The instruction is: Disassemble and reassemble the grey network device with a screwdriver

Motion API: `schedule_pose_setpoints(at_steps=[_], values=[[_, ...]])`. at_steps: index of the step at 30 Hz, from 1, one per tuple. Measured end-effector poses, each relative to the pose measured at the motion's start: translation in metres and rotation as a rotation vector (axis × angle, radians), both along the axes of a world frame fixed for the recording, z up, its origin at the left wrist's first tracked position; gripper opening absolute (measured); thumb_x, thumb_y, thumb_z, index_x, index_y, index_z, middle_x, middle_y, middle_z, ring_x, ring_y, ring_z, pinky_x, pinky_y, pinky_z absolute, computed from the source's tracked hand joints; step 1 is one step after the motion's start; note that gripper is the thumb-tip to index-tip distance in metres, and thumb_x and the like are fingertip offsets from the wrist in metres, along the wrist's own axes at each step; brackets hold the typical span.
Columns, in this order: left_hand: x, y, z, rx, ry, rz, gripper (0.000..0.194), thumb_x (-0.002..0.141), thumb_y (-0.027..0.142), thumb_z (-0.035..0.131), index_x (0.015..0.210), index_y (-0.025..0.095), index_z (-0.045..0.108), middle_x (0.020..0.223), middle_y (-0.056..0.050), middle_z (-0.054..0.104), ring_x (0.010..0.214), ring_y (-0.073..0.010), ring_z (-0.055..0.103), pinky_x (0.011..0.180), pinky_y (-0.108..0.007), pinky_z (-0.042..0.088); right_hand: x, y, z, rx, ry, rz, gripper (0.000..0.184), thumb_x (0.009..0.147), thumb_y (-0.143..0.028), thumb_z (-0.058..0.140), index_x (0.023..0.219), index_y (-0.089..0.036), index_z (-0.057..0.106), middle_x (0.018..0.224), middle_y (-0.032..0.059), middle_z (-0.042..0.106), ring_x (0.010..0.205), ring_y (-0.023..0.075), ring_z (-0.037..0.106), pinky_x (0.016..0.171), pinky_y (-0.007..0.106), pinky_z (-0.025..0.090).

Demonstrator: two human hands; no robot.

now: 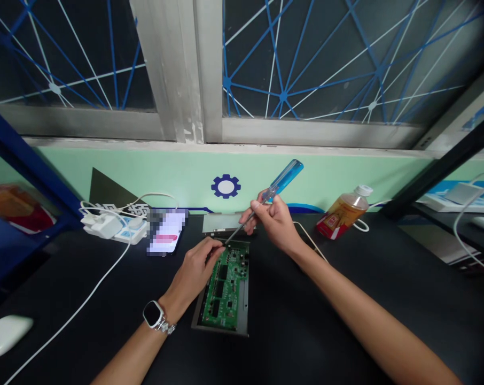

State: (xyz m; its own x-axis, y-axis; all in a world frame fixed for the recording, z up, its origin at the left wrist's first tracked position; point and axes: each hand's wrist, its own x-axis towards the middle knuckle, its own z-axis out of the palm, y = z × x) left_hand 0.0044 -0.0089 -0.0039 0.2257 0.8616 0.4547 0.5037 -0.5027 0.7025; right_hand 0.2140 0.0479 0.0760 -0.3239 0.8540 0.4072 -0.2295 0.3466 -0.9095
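Note:
A green circuit board (232, 299) lies in a shallow metal tray (243, 313) on the black table. My right hand (272, 216) is closed around a screwdriver (284, 179) with a clear and blue handle, held at a slant. Its shaft runs down to the left, and the tip is at the board's far left corner. There my left hand (197, 262) pinches its thumb and fingertips together close to the tip; whatever is between them is too small or hidden to make out. A grey metal plate (216, 222) sits just behind the tray.
On the left are a lit phone (168, 230), a white power strip (135, 230) with cables, and a white mouse (5, 336). A tilted drink bottle (342, 213) stands at the right. The green wall (178, 171) borders the table's far edge.

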Motion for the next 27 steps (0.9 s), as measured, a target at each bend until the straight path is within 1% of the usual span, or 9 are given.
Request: schedule_pose_setpoints(at_steps=[3,5,8,10,12,15,18,21,27], values=[[0.002,0.001,0.001,0.011,0.050,-0.002,0.014,0.101,0.029,0.049,0.101,0.021,0.060,0.091,-0.002,0.062,0.081,-0.0165,0.060,0.075,-0.029,0.046,-0.001,0.000,0.000,0.006,-0.027,-0.040,0.033,0.094,-0.049,0.059,0.099,-0.025,0.037,0.069,-0.0027,0.068,0.050,0.0125,0.063,0.051,0.027,0.054],[0.001,0.002,0.003,0.037,0.090,-0.006,0.014,0.100,0.028,0.049,0.109,0.022,0.058,0.104,-0.005,0.063,0.094,-0.0192,0.061,0.084,-0.032,0.048,-0.001,0.000,-0.001,0.012,-0.034,-0.065,0.032,0.094,-0.050,0.057,0.101,-0.025,0.038,0.068,-0.0032,0.067,0.049,0.0119,0.062,0.050,0.027,0.053],[-0.004,0.002,0.003,0.071,0.179,-0.025,0.035,0.095,0.021,0.049,0.130,0.023,0.049,0.131,-0.011,0.056,0.124,-0.0250,0.051,0.105,-0.043,0.040,-0.002,0.000,-0.002,0.022,-0.051,-0.103,0.030,0.096,-0.051,0.054,0.102,-0.026,0.039,0.067,-0.0042,0.064,0.046,0.0111,0.059,0.047,0.026,0.051],[-0.006,0.001,-0.001,0.027,0.228,-0.040,0.050,0.091,0.014,0.047,0.139,0.024,0.041,0.140,-0.011,0.050,0.133,-0.0264,0.044,0.112,-0.047,0.034,-0.003,0.001,-0.002,0.033,-0.075,-0.133,0.029,0.096,-0.051,0.052,0.102,-0.026,0.039,0.065,-0.0043,0.063,0.045,0.0110,0.058,0.045,0.025,0.049],[-0.005,0.000,-0.007,-0.066,0.245,-0.026,0.055,0.089,0.011,0.042,0.142,0.025,0.038,0.143,-0.010,0.049,0.135,-0.0264,0.042,0.114,-0.050,0.031,-0.004,0.002,0.000,0.052,-0.106,-0.163,0.028,0.097,-0.051,0.050,0.103,-0.026,0.039,0.065,-0.0040,0.063,0.045,0.0109,0.057,0.044,0.025,0.047],[0.006,-0.003,-0.014,-0.160,0.229,0.061,0.049,0.092,0.014,0.035,0.139,0.025,0.041,0.143,-0.010,0.049,0.135,-0.0268,0.042,0.114,-0.054,0.028,-0.009,0.003,0.004,0.099,-0.185,-0.203,0.027,0.098,-0.050,0.049,0.104,-0.025,0.040,0.065,-0.0033,0.063,0.044,0.0109,0.056,0.043,0.026,0.046],[0.023,-0.007,-0.018,-0.175,0.213,0.154,0.044,0.093,0.016,0.034,0.136,0.021,0.043,0.141,-0.012,0.049,0.133,-0.0278,0.043,0.112,-0.055,0.029,-0.019,0.004,0.009,0.163,-0.320,-0.218,0.023,0.099,-0.046,0.047,0.104,-0.024,0.042,0.066,-0.0023,0.064,0.046,0.0110,0.056,0.046,0.027,0.046],[0.034,-0.009,-0.023,-0.169,0.192,0.216,0.045,0.093,0.018,0.034,0.138,0.019,0.040,0.141,-0.015,0.048,0.133,-0.0294,0.042,0.112,-0.056,0.028,-0.032,0.004,0.011,0.220,-0.451,-0.210,0.021,0.100,-0.042,0.045,0.109,-0.023,0.044,0.067,-0.0017,0.066,0.051,0.0122,0.058,0.053,0.028,0.046],[0.034,-0.009,-0.026,-0.169,0.184,0.218,0.045,0.093,0.018,0.034,0.137,0.018,0.040,0.141,-0.015,0.047,0.134,-0.0300,0.040,0.112,-0.056,0.027,-0.042,0.006,0.000,0.265,-0.554,-0.207,0.016,0.099,-0.035,0.046,0.108,-0.022,0.045,0.069,-0.0010,0.067,0.059,0.0148,0.061,0.060,0.029,0.045]])
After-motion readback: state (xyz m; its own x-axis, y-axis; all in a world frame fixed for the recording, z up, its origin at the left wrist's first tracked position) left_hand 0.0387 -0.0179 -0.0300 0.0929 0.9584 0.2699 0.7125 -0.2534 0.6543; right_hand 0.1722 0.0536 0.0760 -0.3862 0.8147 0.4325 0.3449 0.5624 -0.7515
